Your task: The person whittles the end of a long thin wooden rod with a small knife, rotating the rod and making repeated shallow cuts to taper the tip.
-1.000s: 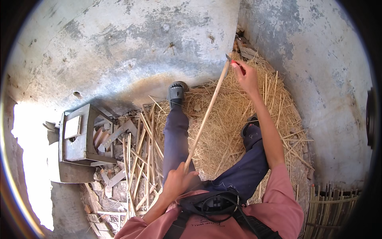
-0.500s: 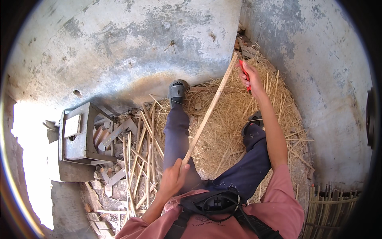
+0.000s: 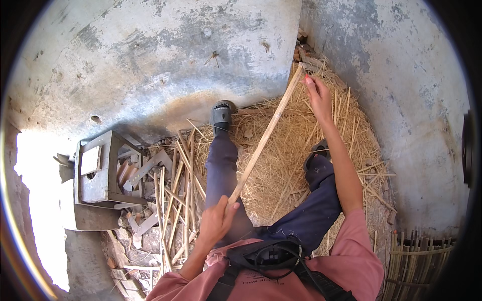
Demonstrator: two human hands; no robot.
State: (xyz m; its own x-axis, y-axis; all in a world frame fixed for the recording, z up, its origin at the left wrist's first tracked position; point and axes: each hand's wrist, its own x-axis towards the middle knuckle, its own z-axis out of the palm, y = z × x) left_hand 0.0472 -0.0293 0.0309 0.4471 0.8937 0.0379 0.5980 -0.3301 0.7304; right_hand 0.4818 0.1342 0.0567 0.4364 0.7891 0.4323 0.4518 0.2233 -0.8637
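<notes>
1. Two grey plaster walls (image 3: 165,50) with peeling paint stand on the far and right sides, and they meet in the corner.
2. A wide heap of thin yellow straw-like fibres (image 3: 281,170) covers the floor between them.
3. The person wears a faded pink shirt (image 3: 351,251) and dark blue trousers (image 3: 221,165); the legs are spread apart over the heap.
4. At the left, many long pale-brown wooden strips (image 3: 175,200) lie crossed over one another.
5. Beside them is a worn grey wooden box-like frame (image 3: 98,170), which has open sides.
6. In the lower right stands a row of upright thin sticks (image 3: 419,261), joined by horizontal bands.
7. One long, flat, pale wooden slat (image 3: 267,133) is held slanting above the heap; its upper end points toward the corner.
8. The left hand (image 3: 216,220) is closed around the lower end of this slat, near the left leg.
9. The right hand (image 3: 320,100) is beside the upper end; whether it touches the slat, I cannot tell.
10. Two dark open-backed shoes (image 3: 222,114) are on the feet.
11. A small red hand tool (image 3: 307,77), mostly hidden, is pinched between the right thumb and fingers.
</notes>
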